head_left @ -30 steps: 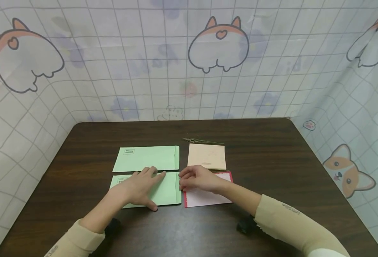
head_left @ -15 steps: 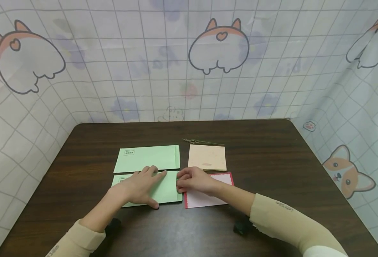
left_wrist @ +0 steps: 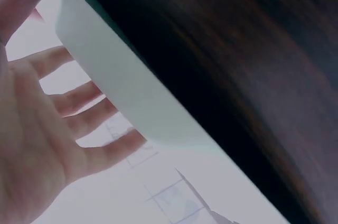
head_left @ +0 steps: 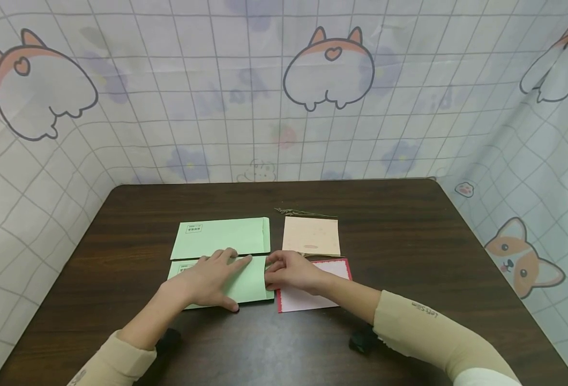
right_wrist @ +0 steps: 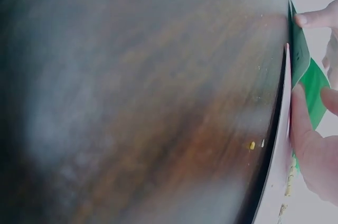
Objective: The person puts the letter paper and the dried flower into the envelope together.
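From the head camera, the left hand (head_left: 207, 281) lies flat with fingers spread on the near green envelope (head_left: 245, 284), pressing it to the dark table (head_left: 409, 236). The right hand (head_left: 289, 271) has its fingers curled at that envelope's right edge, pinching the flap end where it meets the red-edged white card (head_left: 313, 297). A second green envelope (head_left: 221, 237) lies just behind the near one, their long edges nearly touching. A beige card (head_left: 311, 236) sits behind the white card, with a dried sprig (head_left: 303, 213) along its far edge. Bare tabletop lies on all sides of the papers, widest to the right and toward the back.

In the left wrist view, the left hand (left_wrist: 47, 129) shows straight, spread fingers against the pale envelope (left_wrist: 121, 97), whose edge runs diagonally beside dark wood.

In the right wrist view, the right hand's fingertips (right_wrist: 309, 19) seem to clasp the green envelope's (right_wrist: 311, 84) lifted edge, though the blur leaves it uncertain.
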### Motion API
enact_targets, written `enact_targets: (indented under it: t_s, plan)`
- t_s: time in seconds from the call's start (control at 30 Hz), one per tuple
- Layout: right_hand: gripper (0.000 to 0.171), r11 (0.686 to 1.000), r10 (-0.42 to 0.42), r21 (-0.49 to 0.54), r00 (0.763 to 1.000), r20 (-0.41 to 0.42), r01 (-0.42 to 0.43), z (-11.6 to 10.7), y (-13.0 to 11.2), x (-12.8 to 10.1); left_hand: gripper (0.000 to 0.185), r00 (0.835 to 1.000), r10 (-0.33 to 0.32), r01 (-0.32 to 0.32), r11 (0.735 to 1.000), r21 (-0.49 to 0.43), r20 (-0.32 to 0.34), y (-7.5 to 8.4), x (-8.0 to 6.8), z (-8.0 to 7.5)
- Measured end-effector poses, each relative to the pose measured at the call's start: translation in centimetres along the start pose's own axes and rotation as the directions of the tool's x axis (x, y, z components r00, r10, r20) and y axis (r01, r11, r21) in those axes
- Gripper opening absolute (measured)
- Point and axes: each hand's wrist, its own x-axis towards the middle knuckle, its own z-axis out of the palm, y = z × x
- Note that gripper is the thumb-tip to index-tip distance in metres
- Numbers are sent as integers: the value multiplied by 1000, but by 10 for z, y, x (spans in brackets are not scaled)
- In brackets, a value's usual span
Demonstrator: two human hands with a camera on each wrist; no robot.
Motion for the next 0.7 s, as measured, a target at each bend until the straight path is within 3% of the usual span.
enact_targets:
  t_s: [0.17,0.4,0.7]
  plan:
    - [44,1000,7,8,1000,-4,-7,0,0,-1,109,999,-37,37,999,-6,9,-2,-5,1]
    - [47,1000,13,-4,1000,4,-13,-1,-1,-1,107,1000,-26,26,1000,-4,-15,-3,-5,5]
    - [43,996,-3,-90,1000,21,5,-13,-10,-13,107,1000,-27,27,1000,8,-13,-3,-5,7]
